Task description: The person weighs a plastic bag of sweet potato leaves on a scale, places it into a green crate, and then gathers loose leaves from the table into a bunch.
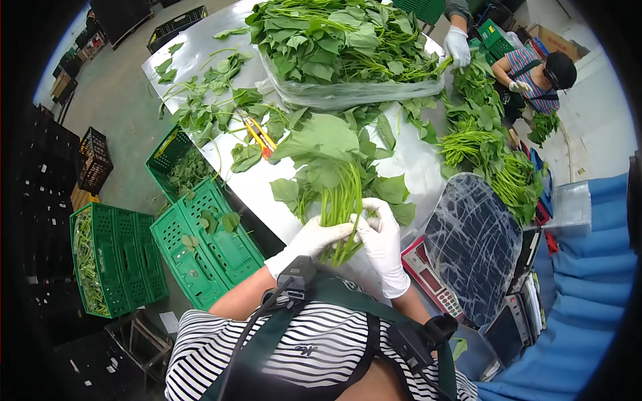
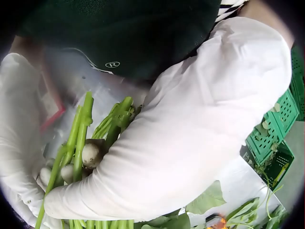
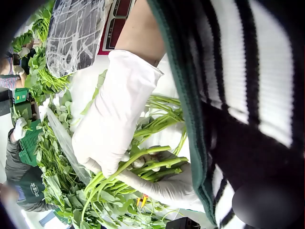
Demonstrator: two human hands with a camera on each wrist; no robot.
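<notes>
A bunch of long green stems (image 1: 342, 197) with broad leaves stands over the metal table, leaves pointing away from the body. The gloved left hand (image 1: 313, 242) grips the bunch low on the stems; in the left wrist view its thumb lies across them and cut ends stick out past the glove (image 2: 157, 157). The right hand (image 1: 382, 244), also gloved, pinches stems at the bunch's right side. In the right wrist view the right hand (image 3: 112, 124) has its fingertips on a few stems (image 3: 138, 155), touching close to the left hand.
A plastic-lined heap of leafy stems (image 1: 354, 53) fills the table's far side. A yellow-orange cutter (image 1: 259, 138) lies among loose leaves at left. Green crates (image 1: 207, 240) stand left of the table. At right are a red scale (image 1: 431, 277) with a wrapped dark plate and more bunches. Two other people work beyond.
</notes>
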